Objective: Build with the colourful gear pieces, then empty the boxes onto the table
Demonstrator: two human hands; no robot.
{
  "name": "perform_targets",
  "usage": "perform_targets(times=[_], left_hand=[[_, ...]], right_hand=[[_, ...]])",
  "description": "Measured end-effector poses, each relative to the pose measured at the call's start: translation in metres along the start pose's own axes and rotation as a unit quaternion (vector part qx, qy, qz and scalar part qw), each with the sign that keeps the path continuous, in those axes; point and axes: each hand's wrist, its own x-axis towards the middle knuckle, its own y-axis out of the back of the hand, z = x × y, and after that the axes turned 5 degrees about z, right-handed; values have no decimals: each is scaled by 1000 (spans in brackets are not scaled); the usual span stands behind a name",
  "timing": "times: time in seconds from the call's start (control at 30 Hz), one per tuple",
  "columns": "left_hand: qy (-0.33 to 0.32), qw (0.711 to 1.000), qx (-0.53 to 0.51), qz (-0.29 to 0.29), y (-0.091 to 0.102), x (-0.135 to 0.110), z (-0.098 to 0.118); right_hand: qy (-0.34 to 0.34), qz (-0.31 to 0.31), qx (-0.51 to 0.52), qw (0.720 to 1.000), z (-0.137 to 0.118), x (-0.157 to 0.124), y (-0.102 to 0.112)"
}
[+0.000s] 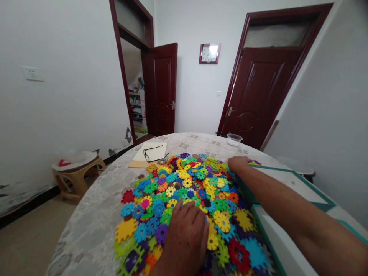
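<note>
A broad heap of colourful plastic gear-shaped building discs [186, 183] covers the middle of the table. On its near part lies my left hand [188, 234], back up, with its fingers bent down and close together among the discs. What is under the fingertips is hidden. My right arm reaches forward across a white box with green edges [287, 184]. At the heap's far right side, by the box's far corner, my right hand [238, 163] is bent down. Its fingers are hidden. Larger square toothed pieces, such as a yellow one [125, 230], lie along the heap's near edges.
A round table with a patterned cloth [94, 214] carries everything. Black-framed glasses [155, 154] lie on a pale notebook [143, 153] at the far left. A clear plastic bowl [234, 139] sits at the far edge. A tan stool [77, 172] stands left of the table.
</note>
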Motion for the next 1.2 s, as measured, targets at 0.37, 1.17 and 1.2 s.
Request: perform_targets(times=[0.37, 1.17, 1.2], left_hand=[[10, 1000, 5, -23, 3, 1, 1], [353, 870, -328, 106, 25, 29, -29], [386, 829, -389, 107, 26, 31, -27]], right_hand=[[-40, -71, -33, 996, -4, 15, -5], [327, 235, 58, 913, -15, -227, 71], [343, 242, 74, 905, -20, -241, 66]])
